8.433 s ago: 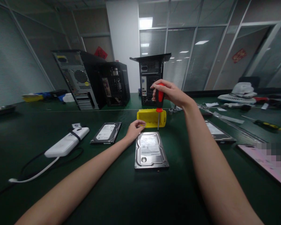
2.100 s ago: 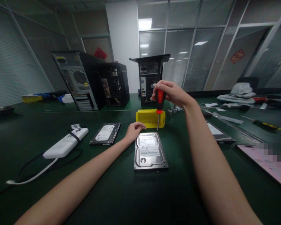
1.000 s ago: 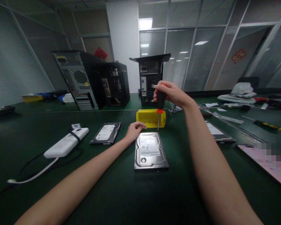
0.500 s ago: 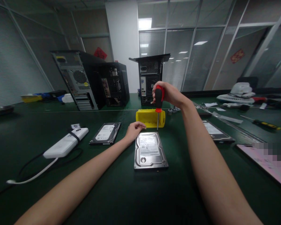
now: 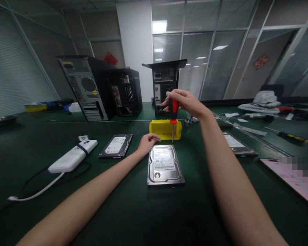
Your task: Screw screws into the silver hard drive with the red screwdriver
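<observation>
The silver metal hard drive with the white label [image 5: 165, 164] lies flat on the dark green bench [image 5: 133, 212], at the middle of the frame. The left hand [image 5: 146, 141] rests at the drive's upper left corner, fingers curled loosely and touching its edge. Above the drive's upper right corner the right hand [image 5: 186, 101] wraps its fingers around the red and black handle of a screwdriver [image 5: 173, 114], which stands upright with its thin shaft pointing down at that corner; whether the tip sits in a screw I cannot tell. Just behind the drive is a small yellow plastic tray [image 5: 165, 129]. Left of centre lies a second, darker hard drive [image 5: 115, 146], and further left a white oblong device with a white cable [image 5: 73, 155]. Three opened black computer towers [image 5: 100, 89] stand at the back, and a yellow-handled screwdriver [image 5: 289, 134] lies at the right.
</observation>
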Motion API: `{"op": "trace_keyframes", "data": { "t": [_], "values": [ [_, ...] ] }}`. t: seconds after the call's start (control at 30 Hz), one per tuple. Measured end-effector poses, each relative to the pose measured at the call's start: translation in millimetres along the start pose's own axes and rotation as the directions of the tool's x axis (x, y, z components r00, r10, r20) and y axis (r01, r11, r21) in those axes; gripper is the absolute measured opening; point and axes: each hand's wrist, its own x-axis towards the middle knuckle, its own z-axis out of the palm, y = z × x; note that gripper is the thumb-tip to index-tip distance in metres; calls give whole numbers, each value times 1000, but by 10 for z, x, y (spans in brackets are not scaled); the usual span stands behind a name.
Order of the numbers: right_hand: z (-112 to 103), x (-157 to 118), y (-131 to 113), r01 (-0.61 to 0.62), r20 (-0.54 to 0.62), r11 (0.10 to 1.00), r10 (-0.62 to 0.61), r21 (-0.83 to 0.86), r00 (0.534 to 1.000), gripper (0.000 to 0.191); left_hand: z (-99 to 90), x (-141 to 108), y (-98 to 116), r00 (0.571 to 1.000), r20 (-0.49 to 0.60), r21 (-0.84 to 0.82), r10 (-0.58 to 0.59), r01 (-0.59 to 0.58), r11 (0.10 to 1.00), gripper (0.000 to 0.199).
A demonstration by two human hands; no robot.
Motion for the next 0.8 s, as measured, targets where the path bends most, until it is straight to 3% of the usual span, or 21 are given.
{"op": "trace_keyframes", "data": {
  "t": [0.17, 0.67, 0.8],
  "values": [
    [-10, 8, 30, 23, -43, 998, -26, -64, 999, 37, -1, -4, 14, 1000, 6, 4, 1, -1, 1000, 21],
    [4, 12, 43, 24, -51, 1000, -23, 18, 998, 24, -4, -6, 13, 1000, 4, 12, 12, -12, 1000, 18],
    [-6, 21, 68, 14, -22, 998, -12, 54, 1000, 29, -2, -2, 9, 1000, 4, 12, 8, -8, 1000, 19]
  ]
}}
